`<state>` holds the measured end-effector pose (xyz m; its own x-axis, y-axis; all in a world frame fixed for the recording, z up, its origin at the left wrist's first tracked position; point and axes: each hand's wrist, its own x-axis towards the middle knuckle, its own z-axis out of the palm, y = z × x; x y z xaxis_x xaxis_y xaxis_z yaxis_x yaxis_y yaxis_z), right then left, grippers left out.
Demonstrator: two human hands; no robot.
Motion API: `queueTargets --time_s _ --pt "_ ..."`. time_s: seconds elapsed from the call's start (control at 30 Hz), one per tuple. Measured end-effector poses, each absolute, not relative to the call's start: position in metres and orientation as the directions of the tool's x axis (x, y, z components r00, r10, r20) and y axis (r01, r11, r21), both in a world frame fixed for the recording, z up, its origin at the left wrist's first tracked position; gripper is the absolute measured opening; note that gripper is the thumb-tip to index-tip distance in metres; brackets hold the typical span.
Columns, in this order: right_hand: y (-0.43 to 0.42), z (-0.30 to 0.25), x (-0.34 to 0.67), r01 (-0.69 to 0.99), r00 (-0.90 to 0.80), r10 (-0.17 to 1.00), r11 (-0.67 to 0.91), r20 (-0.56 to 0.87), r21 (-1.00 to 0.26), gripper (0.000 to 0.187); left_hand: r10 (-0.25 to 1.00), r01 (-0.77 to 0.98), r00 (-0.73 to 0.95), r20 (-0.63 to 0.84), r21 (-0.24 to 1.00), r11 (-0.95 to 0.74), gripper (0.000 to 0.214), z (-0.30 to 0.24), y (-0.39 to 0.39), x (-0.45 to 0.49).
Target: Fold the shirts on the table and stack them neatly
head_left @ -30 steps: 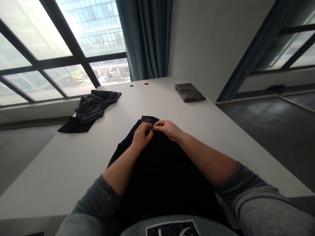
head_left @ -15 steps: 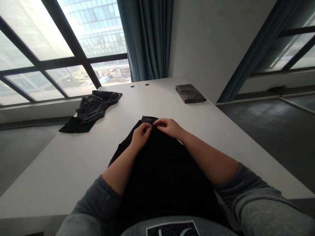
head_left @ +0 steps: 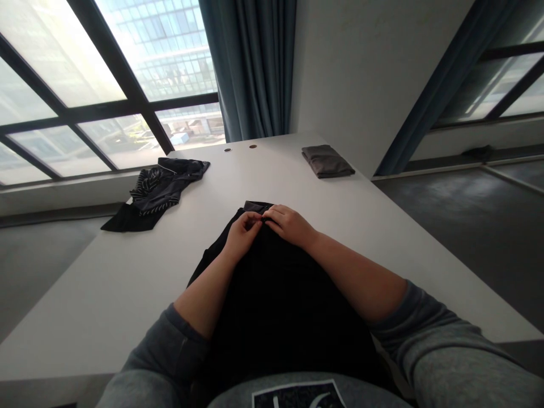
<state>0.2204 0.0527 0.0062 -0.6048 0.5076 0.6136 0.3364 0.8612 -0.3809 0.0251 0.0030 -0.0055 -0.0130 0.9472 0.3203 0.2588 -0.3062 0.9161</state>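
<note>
A black garment (head_left: 276,294) lies lengthwise on the white table (head_left: 127,283), reaching from my lap to mid-table. Its far end shows a grey band (head_left: 257,206). My left hand (head_left: 242,232) and my right hand (head_left: 289,224) meet at that far end. Both pinch the cloth near the band, fingertips almost touching each other. My forearms rest over the garment, grey sleeves pushed up to the elbows.
A crumpled dark striped garment (head_left: 157,190) lies at the table's left edge. A folded grey cloth (head_left: 326,160) sits at the far right near the wall. Two round holes (head_left: 240,148) mark the far table end. Windows and blue curtains (head_left: 250,68) stand behind.
My right hand has lowered and flattened onto the cloth, closing against my left fingertips. The garment has hardly shifted.
</note>
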Motion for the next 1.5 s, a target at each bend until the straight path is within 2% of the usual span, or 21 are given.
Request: queueTargets --time_s 0.23,0.3,0.4,0.47,0.67,0.8,0.87,1.07,1.17,1.37,1.5 --pt "0.051 0.0 0.217 0.347 -0.575 0.526 0.85 0.627 -0.395 0.015 0.942 0.326 0.01 0.336 0.889 -0.32 0.022 -0.01 0.005 0.024" --pt "0.049 -0.001 0.216 0.341 -0.539 0.553 0.833 0.635 -0.436 0.014 0.921 0.431 0.037 0.389 0.825 -0.366 0.02 -0.008 0.004 0.024" --pt "0.047 0.001 0.215 0.3 -0.504 0.58 0.813 0.64 -0.5 0.013 0.866 0.608 0.117 0.486 0.654 -0.449 0.017 -0.002 0.0 0.024" --pt "0.046 0.003 0.215 0.277 -0.501 0.59 0.802 0.633 -0.529 0.013 0.853 0.677 0.15 0.5 0.577 -0.457 0.017 0.003 -0.002 0.024" --pt "0.043 0.015 0.221 0.204 -0.566 0.599 0.768 0.567 -0.608 0.02 0.883 0.783 0.135 0.449 0.498 -0.373 0.014 0.007 -0.004 0.024" --pt "0.049 0.018 0.227 0.18 -0.657 0.561 0.765 0.504 -0.618 0.033 0.897 0.791 0.091 0.432 0.516 -0.328 0.009 0.007 -0.004 0.023" --pt "0.054 0.016 0.231 0.214 -0.675 0.578 0.749 0.459 -0.627 0.04 0.899 0.774 0.077 0.432 0.542 -0.327 0.007 0.006 -0.004 0.022" --pt "0.069 0.009 0.24 0.358 -0.601 0.677 0.702 0.424 -0.615 0.017 0.882 0.749 0.136 0.452 0.535 -0.39 0.007 0.007 -0.003 0.021" --pt "0.07 0.009 0.241 0.364 -0.574 0.692 0.695 0.439 -0.619 0.018 0.892 0.726 0.162 0.423 0.561 -0.398 0.007 0.007 -0.003 0.021" --pt "0.067 0.012 0.241 0.31 -0.575 0.68 0.696 0.455 -0.648 0.02 0.925 0.581 0.122 0.36 0.73 -0.36 0.008 0.007 -0.005 0.02" --pt "0.062 0.012 0.237 0.306 -0.579 0.67 0.707 0.465 -0.638 0.022 0.944 0.588 0.094 0.316 0.747 -0.309 0.007 0.011 -0.008 0.022"
